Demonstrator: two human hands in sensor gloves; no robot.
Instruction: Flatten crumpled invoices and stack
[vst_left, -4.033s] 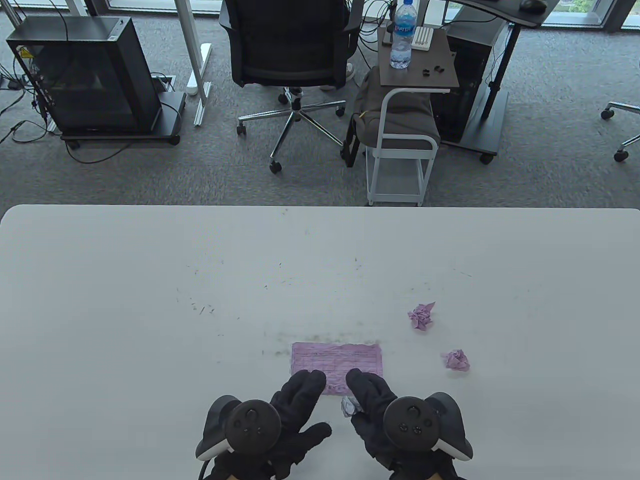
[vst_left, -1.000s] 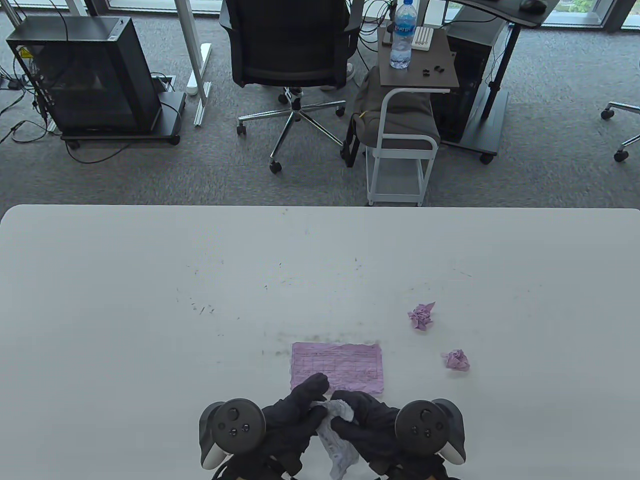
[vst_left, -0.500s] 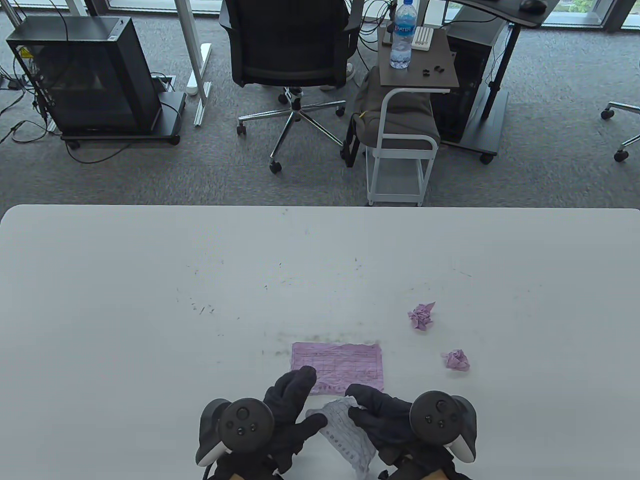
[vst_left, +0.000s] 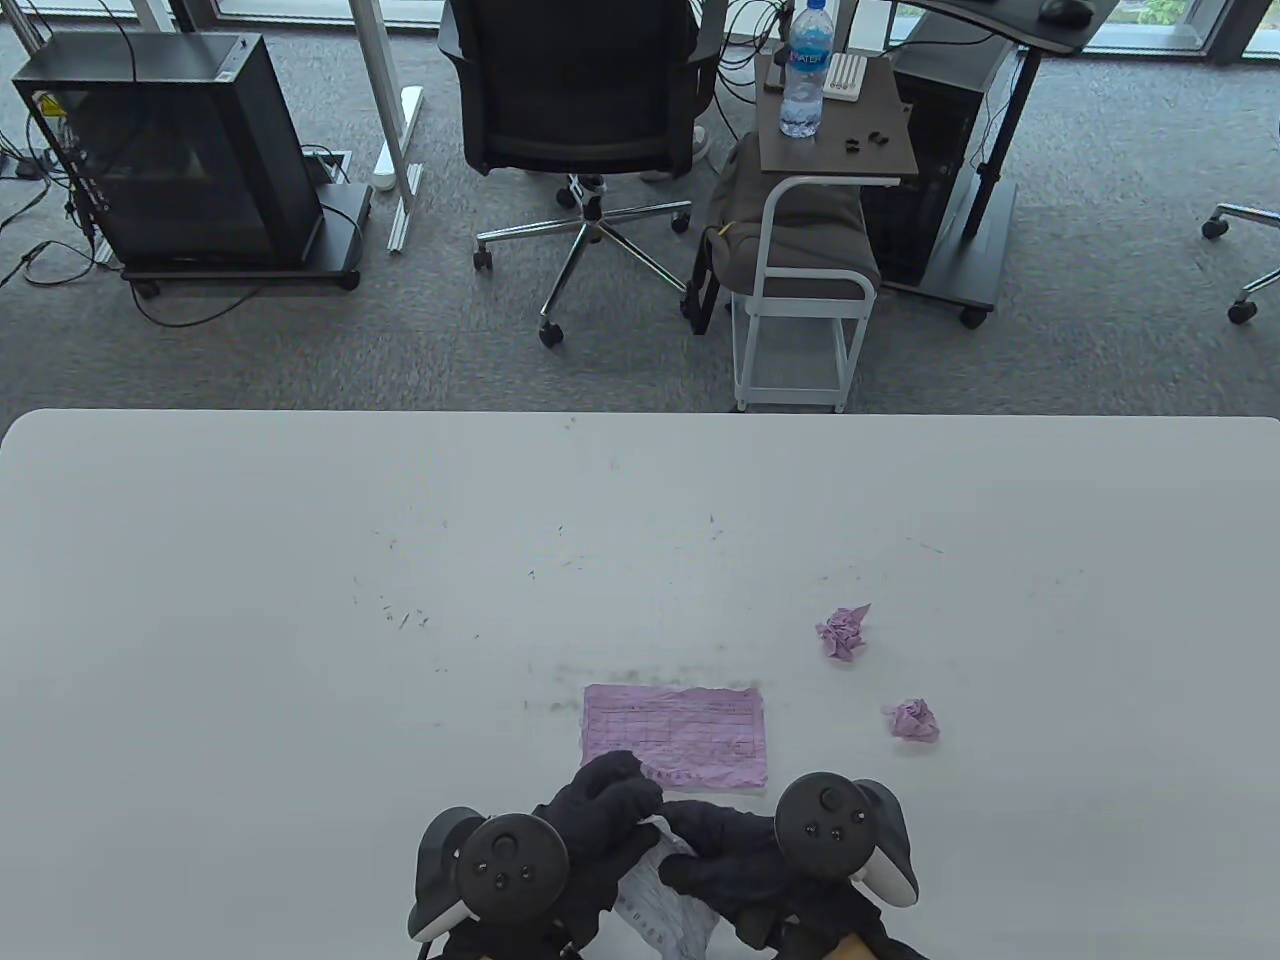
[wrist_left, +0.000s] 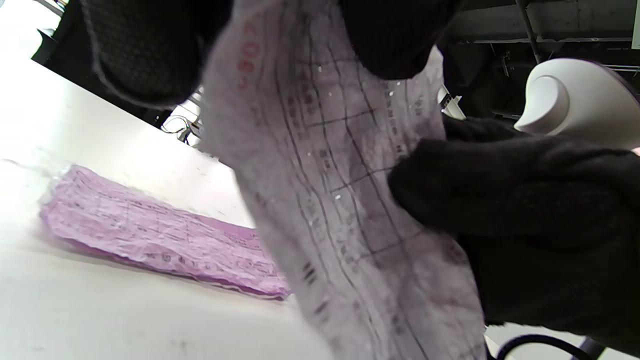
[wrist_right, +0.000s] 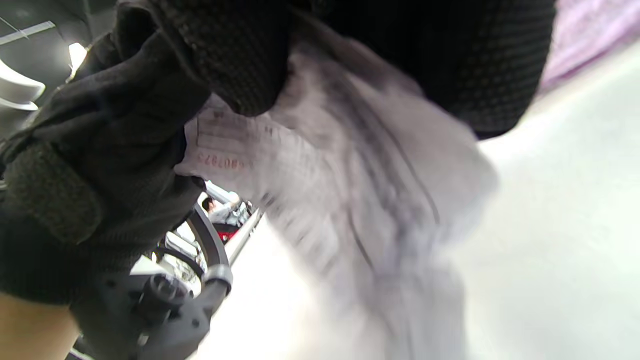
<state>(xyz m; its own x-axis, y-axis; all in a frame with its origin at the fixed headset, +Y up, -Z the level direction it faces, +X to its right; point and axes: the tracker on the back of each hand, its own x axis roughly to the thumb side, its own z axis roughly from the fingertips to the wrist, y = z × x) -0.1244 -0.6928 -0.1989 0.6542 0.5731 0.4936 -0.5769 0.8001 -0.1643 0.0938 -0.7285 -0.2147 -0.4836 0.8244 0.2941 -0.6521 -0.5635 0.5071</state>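
Both hands, left hand (vst_left: 590, 835) and right hand (vst_left: 740, 865), grip the white invoice (vst_left: 665, 900), fingers curled.

1. Near edge, centre: the left hand (vst_left: 590, 830) and right hand (vst_left: 745, 860) meet on a white invoice (vst_left: 665, 900), filling the space there.
2. Just beyond them: a flattened purple invoice (vst_left: 675, 735) lies flat on the tabletop (vst_left: 250, 600); a hand could pass over it.
3. Right of centre: two crumpled purple balls, the farther ball (vst_left: 843, 633) and the nearer ball (vst_left: 912, 719), sit apart from each other, with a bare lane between them and the flat sheet.
4. Left half and far band of the tabletop: open surface with only faint scuff marks.
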